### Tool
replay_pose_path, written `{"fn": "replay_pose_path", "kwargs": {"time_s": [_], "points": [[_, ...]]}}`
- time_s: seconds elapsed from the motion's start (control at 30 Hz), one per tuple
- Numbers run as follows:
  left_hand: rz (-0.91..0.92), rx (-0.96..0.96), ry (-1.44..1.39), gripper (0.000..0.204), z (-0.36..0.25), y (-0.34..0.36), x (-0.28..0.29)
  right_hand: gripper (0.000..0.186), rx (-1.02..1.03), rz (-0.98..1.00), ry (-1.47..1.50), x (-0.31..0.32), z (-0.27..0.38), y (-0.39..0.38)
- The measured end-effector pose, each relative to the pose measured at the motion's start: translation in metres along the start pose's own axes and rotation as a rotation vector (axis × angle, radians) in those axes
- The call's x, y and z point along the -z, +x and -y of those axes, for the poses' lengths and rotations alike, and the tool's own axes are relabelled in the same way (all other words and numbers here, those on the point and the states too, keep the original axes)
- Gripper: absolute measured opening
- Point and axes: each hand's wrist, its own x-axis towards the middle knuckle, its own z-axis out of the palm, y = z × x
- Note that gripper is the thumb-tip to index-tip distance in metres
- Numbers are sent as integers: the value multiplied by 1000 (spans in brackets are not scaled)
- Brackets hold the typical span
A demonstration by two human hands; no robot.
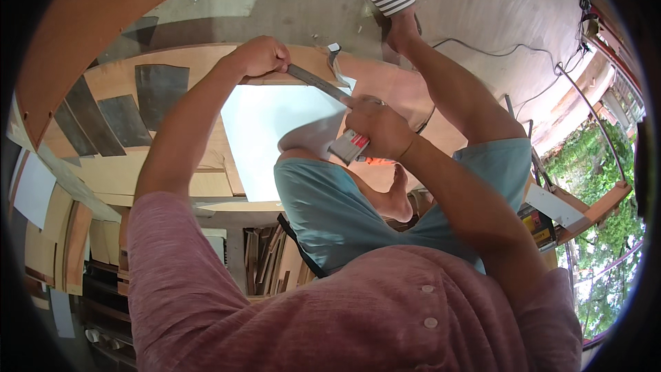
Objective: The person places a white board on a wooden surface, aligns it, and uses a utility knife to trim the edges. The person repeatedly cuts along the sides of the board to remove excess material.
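Observation:
A dark, flat metal strip, like a steel ruler (pixel 317 83), slants above a white sheet (pixel 251 145). My left hand (pixel 260 56) is closed on its far left end. My right hand (pixel 381 127) closes around the near right end. A small grey block with a red patch (pixel 349 146) shows under the right fingers; whether they grip it too is hidden. The sheet lies on a wooden board (pixel 303 62), partly behind my left knee and in part shaded. Something orange (pixel 379 161) shows just below the right hand, mostly covered.
Dark flat pieces (pixel 162 93) lie on the wood to the left. A large wooden panel (pixel 103 21) rises at the upper left. Wood offcuts (pixel 272 255) stand below. A black cable (pixel 509 52) crosses the floor. My sandalled foot (pixel 389 0) rests far ahead. A yellow-and-black box (pixel 537 226) sits at right.

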Motion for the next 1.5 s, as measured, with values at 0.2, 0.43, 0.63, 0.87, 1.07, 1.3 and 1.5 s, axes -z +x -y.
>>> {"fn": "replay_pose_path", "kwargs": {"time_s": [0.2,0.43,0.63,0.87,1.07,1.3,1.5], "points": [[-61,66,-4,17,13,25,5,32,-65,19,-35,-6,-25,25],[22,-63,5,11,-13,-19,3,31,77,-87,53,4,23,-6],[-46,9,20,11,1,20,-3,33,-18,2,-38,-4,-16,1],[8,12,-60,15,-8,15,-13,24,-37,-104,16,5,11,-5],[-200,34,234,25,-12,51,9,36,-86,-89,13,-3,-43,6],[-482,121,424,53,-70,-25,17,31,-408,-427,199,84,-60,28],[-360,95,527,77,-98,-77,-65,26,-739,-677,794,153,-5,55]]}}
